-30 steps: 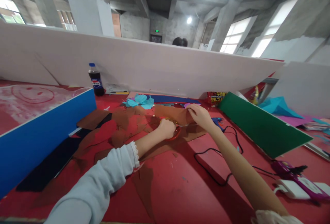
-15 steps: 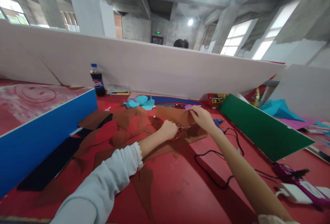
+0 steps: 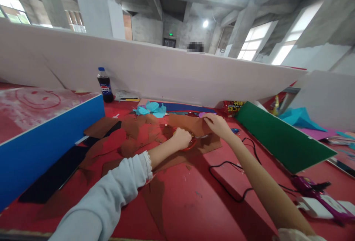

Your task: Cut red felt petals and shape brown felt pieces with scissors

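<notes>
My left hand [image 3: 182, 138] is closed around the red loop handles of a pair of scissors [image 3: 192, 146], largely hidden by the fingers. A short silvery strip of blade shows to the right, against brown paper [image 3: 181, 122]. My right hand [image 3: 215, 123] pinches that sheet by its upper right edge between thumb and fingers, holding it raised off the table. More brown paper [image 3: 206, 145] lies flat beneath both hands. Brown offcuts [image 3: 131, 128] are scattered to the left of my left hand.
A blue board [image 3: 55, 145] and a green board [image 3: 280, 137] stand on the red table [image 3: 191, 204]. Behind are a cola bottle [image 3: 105, 85], a blue paper flower [image 3: 152, 109] and a white partition [image 3: 166, 71]. A black cable [image 3: 222, 187] runs right to a power strip [image 3: 324, 196].
My left hand has shifted slightly, and more of the red scissor handles shows around it. My right hand keeps its pinch on the brown paper, almost unmoved.
</notes>
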A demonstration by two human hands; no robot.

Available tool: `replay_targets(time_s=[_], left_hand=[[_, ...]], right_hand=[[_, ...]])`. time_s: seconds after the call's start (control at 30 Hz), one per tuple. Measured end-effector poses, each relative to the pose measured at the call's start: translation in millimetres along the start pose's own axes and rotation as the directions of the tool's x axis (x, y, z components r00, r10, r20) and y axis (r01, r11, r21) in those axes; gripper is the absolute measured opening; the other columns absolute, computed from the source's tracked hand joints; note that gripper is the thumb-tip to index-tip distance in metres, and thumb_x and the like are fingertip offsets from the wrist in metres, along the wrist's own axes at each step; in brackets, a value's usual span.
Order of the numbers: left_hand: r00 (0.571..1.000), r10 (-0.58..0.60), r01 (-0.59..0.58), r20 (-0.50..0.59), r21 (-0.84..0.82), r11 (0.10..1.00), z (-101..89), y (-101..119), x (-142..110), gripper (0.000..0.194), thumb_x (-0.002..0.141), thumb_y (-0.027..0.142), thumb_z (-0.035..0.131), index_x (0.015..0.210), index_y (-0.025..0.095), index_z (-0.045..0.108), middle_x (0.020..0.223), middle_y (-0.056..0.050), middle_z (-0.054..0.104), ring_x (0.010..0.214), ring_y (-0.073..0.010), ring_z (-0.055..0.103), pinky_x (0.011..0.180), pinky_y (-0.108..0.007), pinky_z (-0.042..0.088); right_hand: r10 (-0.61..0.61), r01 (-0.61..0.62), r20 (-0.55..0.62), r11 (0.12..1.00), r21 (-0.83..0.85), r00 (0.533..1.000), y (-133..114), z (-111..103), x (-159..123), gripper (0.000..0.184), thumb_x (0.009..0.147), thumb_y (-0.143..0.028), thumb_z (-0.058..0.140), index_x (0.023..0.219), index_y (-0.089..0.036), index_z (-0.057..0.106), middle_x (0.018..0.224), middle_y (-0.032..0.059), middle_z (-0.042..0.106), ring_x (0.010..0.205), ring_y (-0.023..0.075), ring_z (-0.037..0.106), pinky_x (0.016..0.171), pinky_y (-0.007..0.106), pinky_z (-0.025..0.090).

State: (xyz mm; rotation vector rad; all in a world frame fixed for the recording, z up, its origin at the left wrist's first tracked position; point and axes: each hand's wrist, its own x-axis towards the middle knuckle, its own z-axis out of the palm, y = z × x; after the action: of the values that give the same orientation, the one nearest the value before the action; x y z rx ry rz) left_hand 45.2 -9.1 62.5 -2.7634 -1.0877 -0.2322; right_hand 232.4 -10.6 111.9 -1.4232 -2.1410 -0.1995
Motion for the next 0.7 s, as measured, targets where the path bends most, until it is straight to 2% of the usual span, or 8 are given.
replay_targets(time_s=[0.1, 0.23, 0.43, 0.7], left_hand=[[1.000, -0.018, 0.018, -0.021, -0.012, 1.000, 2.3, 3, 4, 0.038, 0.081, 0.039, 0.039, 0.095, 0.013, 0.062, 0.093, -0.016, 0.064, 0.087, -0.0272, 0.059, 0.071, -0.036, 0.042], [0.999, -0.048, 0.048, -0.003, -0.041, 0.998, 4.3, 7, 11, 0.037, 0.082, 0.038, 0.038, 0.093, 0.014, 0.064, 0.089, -0.015, 0.066, 0.084, -0.0265, 0.060, 0.068, -0.035, 0.043], [0.992, -0.106, 0.111, 0.075, -0.064, 0.992, 0.4, 13, 17, 0.033, 0.081, 0.033, 0.041, 0.084, 0.013, 0.067, 0.083, -0.015, 0.067, 0.079, -0.0251, 0.061, 0.064, -0.033, 0.043], [0.979, -0.142, 0.152, 0.149, -0.059, 0.987, -0.8, 10, 25, 0.027, 0.078, 0.022, 0.046, 0.095, 0.014, 0.064, 0.093, -0.014, 0.066, 0.084, -0.0271, 0.060, 0.067, -0.036, 0.044]], right_hand=[[0.003, -0.002, 0.090, 1.000, -0.006, 0.996, 1, -2, 5, 0.025, 0.080, -0.017, 0.041, 0.093, -0.022, 0.062, 0.095, 0.0033, 0.065, 0.088, 0.0192, 0.059, 0.078, 0.031, 0.045], [0.007, -0.009, 0.186, 1.000, 0.011, 0.982, 1, -8, 14, 0.025, 0.078, -0.016, 0.042, 0.090, -0.021, 0.064, 0.094, 0.0033, 0.066, 0.087, 0.0184, 0.059, 0.078, 0.029, 0.045], [0.007, -0.015, 0.199, 0.999, 0.038, 0.980, -1, -14, 27, 0.025, 0.077, -0.017, 0.044, 0.088, -0.022, 0.065, 0.090, 0.0015, 0.067, 0.083, 0.0172, 0.060, 0.076, 0.027, 0.045], [-0.039, 0.031, 0.215, 0.999, 0.039, 0.976, -12, -11, 33, 0.026, 0.077, -0.014, 0.042, 0.086, -0.020, 0.065, 0.089, 0.0027, 0.067, 0.082, 0.0166, 0.060, 0.074, 0.026, 0.044]])
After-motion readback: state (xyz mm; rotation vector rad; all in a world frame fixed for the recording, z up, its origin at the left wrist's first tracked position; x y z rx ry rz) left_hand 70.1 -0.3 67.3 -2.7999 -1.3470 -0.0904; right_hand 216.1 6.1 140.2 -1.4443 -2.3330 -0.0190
